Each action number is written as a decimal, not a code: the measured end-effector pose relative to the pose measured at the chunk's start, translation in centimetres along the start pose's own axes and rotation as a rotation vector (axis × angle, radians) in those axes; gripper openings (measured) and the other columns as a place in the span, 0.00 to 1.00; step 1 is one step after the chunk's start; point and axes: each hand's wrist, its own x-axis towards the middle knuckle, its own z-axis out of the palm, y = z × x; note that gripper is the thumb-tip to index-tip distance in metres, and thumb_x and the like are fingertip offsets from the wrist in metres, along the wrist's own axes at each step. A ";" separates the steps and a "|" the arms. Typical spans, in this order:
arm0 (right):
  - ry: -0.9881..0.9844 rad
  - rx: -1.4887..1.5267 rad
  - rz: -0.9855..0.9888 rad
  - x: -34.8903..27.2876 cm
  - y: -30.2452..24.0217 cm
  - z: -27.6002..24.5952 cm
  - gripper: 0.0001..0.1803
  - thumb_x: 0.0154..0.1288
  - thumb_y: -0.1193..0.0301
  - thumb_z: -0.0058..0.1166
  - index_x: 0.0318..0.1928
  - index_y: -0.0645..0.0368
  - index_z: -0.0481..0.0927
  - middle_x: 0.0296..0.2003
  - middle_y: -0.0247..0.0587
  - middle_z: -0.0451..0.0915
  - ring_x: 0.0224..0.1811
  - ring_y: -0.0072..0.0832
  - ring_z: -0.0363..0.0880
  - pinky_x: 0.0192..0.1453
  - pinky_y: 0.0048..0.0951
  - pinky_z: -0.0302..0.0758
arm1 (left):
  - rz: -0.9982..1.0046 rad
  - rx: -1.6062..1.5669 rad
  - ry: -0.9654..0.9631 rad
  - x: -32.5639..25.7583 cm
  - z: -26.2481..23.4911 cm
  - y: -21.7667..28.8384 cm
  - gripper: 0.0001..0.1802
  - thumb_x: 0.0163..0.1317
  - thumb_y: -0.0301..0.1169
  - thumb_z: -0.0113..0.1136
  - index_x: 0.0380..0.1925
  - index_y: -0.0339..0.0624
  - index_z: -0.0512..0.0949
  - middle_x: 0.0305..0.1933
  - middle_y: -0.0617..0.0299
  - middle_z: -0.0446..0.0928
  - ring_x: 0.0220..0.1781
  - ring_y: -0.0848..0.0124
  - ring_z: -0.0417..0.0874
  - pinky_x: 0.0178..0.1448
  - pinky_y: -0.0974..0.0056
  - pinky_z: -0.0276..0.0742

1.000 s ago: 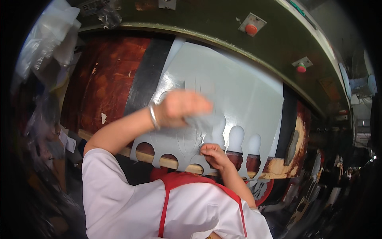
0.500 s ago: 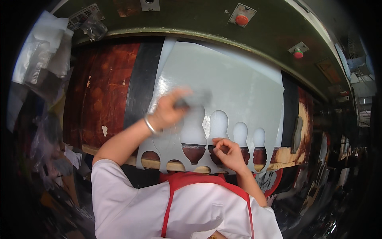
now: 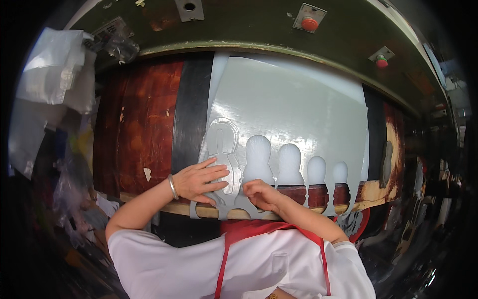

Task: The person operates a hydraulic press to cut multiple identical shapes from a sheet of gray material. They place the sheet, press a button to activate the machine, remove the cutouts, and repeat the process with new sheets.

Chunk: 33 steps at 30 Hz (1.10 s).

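A large grey sheet [image 3: 308, 109] lies before me, with several sole-shaped holes in a row along its near edge. White shows through the upper parts of the holes. At the row's left end lies a sole-shaped outline with a bar inside it, which looks like a cutting die [image 3: 222, 137]. My left hand [image 3: 199, 182], a bangle at its wrist, rests on the die's near part with fingers spread. My right hand [image 3: 262, 195] is curled over the near end of the neighbouring hole, fingertips pressed together. What they hold, if anything, is hidden.
Beyond the sheet runs a green machine beam with a red button [image 3: 309, 24] and a smaller red-and-green button [image 3: 381, 61]. A reddish-brown board [image 3: 137, 124] lies left, a dark elongated piece [image 3: 386, 164] right. Clear plastic bags [image 3: 52, 70] hang at far left.
My left hand has come down from above the sheet, no longer carrying the blurred dark thing, and now lies on the die. My right hand has shifted left.
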 end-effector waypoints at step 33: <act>0.887 -0.634 -1.813 -14.3 -6.0 0.0 0.22 0.59 0.57 0.62 0.42 0.61 0.71 0.31 0.48 0.78 0.31 0.41 0.80 0.35 0.33 0.75 | -0.282 -0.647 0.893 26.7 5.7 8.2 0.38 0.68 0.58 0.43 0.56 0.28 0.62 0.49 0.51 0.72 0.48 0.64 0.76 0.49 0.58 0.76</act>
